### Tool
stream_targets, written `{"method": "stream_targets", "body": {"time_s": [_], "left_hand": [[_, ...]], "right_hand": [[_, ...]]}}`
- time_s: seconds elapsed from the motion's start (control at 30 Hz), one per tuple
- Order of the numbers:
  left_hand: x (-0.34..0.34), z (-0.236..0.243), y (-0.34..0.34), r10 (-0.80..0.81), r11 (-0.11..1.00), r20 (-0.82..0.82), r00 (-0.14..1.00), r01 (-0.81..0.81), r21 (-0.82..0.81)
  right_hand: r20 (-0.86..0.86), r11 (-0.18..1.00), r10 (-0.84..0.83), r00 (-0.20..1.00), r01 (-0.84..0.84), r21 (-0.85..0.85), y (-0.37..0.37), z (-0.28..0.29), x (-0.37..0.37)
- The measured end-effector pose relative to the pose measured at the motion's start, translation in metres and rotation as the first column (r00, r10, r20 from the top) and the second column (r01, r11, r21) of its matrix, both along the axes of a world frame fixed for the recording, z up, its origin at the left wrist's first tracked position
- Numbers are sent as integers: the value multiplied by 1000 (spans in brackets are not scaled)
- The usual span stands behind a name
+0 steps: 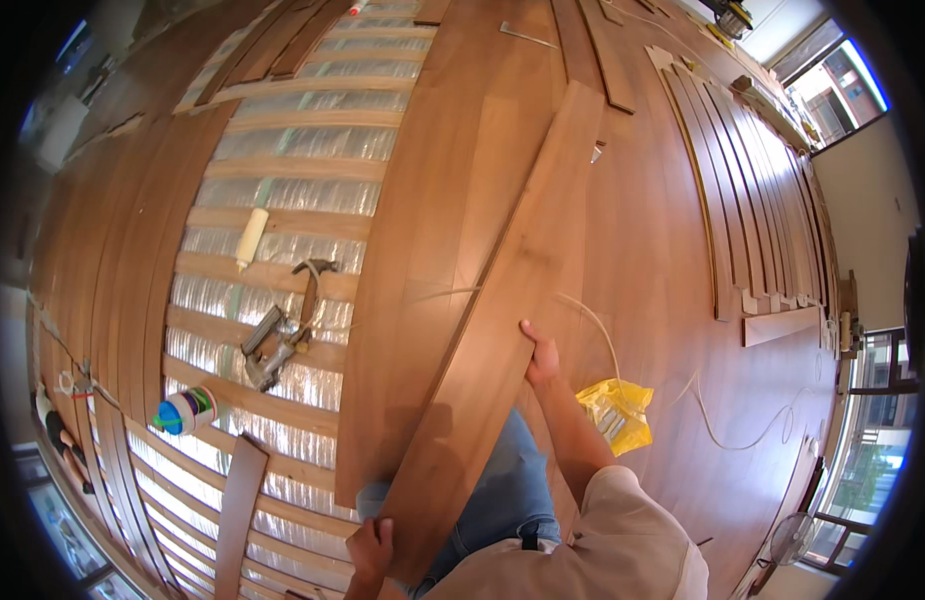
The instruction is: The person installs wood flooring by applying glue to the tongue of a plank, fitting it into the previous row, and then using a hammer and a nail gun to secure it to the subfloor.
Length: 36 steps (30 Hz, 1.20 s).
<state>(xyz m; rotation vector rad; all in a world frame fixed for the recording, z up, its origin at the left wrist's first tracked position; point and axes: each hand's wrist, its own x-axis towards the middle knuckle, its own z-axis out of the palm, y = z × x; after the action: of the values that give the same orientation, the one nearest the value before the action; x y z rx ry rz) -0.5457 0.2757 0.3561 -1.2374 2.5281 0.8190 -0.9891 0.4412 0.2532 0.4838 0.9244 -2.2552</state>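
A long brown floorboard (507, 290) slants across my lap, its far end up and to the right over the laid floor. My left hand (370, 548) grips its near left edge, with the fingers curled. Farther along, my right hand (540, 352) clasps the right edge, thumb on top; its other fingers are hidden beneath the board. On the open joists to the left lie a hammer (309, 300) and a nail gun (266, 352). Nearby are a white cartridge (251, 240) and a tub with a blue-green lid (187, 410).
Wooden joists (302, 168) over silver foil run along the left of the laid boards. A yellow bag (622, 415) sits right of my arm, with a pale hose (604, 335) passing it. Stacked floorboards (742, 190) line the right wall; a fan (792, 538) stands at lower right.
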Motion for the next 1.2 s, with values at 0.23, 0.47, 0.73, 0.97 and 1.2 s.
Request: {"method": "stream_targets", "body": {"time_s": [0.23,0.47,0.73,0.97,1.2], "left_hand": [[-214,-15,-3,-263,914,-321,910,341,218],[-333,-11,17,-242,915,-189,952,289,282],[-383,-28,36,-297,924,-127,946,318,211],[-398,-42,69,-154,895,-105,983,183,406],[-424,-58,118,-71,700,-159,985,162,696]], "right_hand": [[-28,991,-86,996,83,-107,-2,-2,-215],[-44,981,-153,987,146,-124,10,-13,-311],[30,949,-188,982,189,-253,17,-35,-354],[4,992,-85,996,85,-93,75,-79,-261],[457,998,12,890,-37,46,187,23,69]]}}
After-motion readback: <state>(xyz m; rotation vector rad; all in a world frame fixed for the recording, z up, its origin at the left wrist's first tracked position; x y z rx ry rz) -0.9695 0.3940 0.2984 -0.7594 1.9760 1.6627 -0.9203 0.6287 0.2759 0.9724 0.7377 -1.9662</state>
